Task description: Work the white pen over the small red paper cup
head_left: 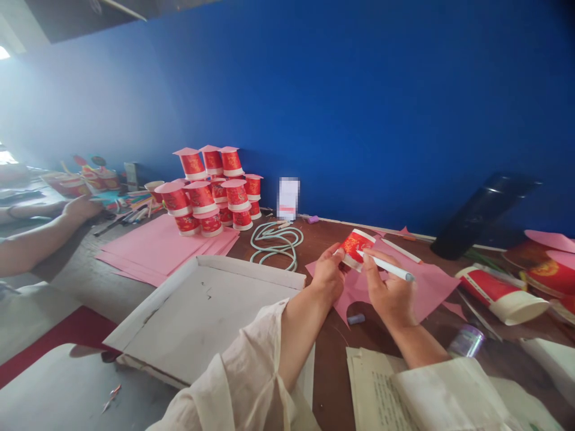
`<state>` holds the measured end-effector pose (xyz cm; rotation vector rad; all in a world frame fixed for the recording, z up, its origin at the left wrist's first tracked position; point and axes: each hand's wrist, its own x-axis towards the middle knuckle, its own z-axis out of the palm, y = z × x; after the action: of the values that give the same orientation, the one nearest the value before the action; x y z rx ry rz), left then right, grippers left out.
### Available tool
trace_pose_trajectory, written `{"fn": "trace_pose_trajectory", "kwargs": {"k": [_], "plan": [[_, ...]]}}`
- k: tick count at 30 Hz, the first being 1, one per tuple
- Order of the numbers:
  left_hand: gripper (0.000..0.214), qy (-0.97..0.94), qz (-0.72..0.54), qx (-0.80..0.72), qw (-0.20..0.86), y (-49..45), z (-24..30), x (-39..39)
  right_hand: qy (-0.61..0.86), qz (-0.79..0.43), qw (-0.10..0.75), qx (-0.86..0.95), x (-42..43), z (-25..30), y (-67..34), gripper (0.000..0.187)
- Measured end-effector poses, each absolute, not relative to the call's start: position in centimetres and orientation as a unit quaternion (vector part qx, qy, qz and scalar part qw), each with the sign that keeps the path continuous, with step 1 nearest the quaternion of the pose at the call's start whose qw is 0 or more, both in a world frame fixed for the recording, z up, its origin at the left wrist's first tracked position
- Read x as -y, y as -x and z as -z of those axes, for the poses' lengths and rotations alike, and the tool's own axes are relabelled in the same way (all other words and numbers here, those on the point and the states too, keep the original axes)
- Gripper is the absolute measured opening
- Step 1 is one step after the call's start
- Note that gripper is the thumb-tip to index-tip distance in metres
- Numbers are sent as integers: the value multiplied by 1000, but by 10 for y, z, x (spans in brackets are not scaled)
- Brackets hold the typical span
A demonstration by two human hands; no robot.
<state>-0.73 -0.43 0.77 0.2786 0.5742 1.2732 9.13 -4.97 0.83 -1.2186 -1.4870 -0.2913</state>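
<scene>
My left hand (pixel 329 274) grips a red paper cup (pixel 356 247) with a white rim, tilted on its side above a pink paper sheet (pixel 426 286). My right hand (pixel 390 291) is closed around a white pen (pixel 386 267) whose tip end points right, and its fingertips also touch the cup. Both hands sit just above the brown table (pixel 323 239), right of centre.
A stack of red cups (pixel 211 191) topped with pink lids stands on pink paper sheets (pixel 157 245). A flat cardboard box (pixel 202 311), a coiled cable (pixel 276 238), nested cups (pixel 503 296), a dark cylinder (pixel 485 212) and another person's arm (pixel 40 230) at left surround me.
</scene>
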Motion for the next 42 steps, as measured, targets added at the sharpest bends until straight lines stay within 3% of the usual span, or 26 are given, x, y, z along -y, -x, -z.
{"fn": "trace_pose_trajectory", "kwargs": {"k": [42], "plan": [[19,-145,-581,-254,760,8,-9,7,533,135,581,601,50,-10,-93,23]]}}
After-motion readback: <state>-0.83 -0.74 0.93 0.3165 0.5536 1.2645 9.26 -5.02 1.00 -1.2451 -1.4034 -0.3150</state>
